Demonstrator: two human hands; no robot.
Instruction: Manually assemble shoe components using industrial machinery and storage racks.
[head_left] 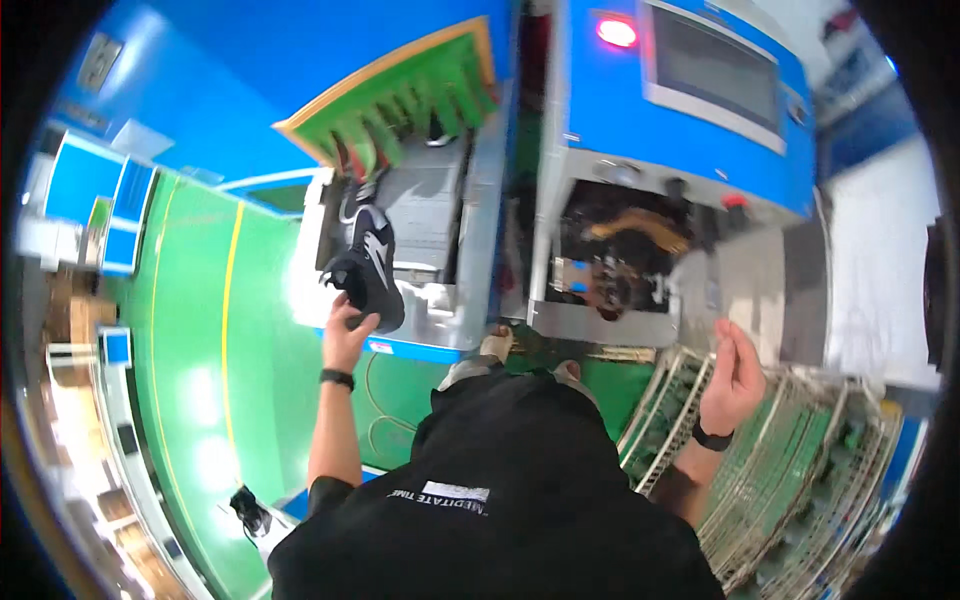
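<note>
My left hand (350,332) is closed on the heel end of a black sneaker (378,262) with a white side stripe. The sneaker lies tilted at the near end of a grey conveyor (425,215), its toe pointing away from me. Behind it, another shoe (364,192) sits partly under a green strip curtain (400,110). My right hand (732,385) is held out at the right, above a wire rack and near a machine's front. Its fingers are stretched out, and nothing shows in them.
A blue machine (610,100) with a glowing red lamp (616,33) and a screen (715,75) stands ahead right; dark parts fill its opening. The wire rack (760,470) is at lower right. Another black and white shoe (250,515) is at lower left. A cable (375,410) crosses the green floor.
</note>
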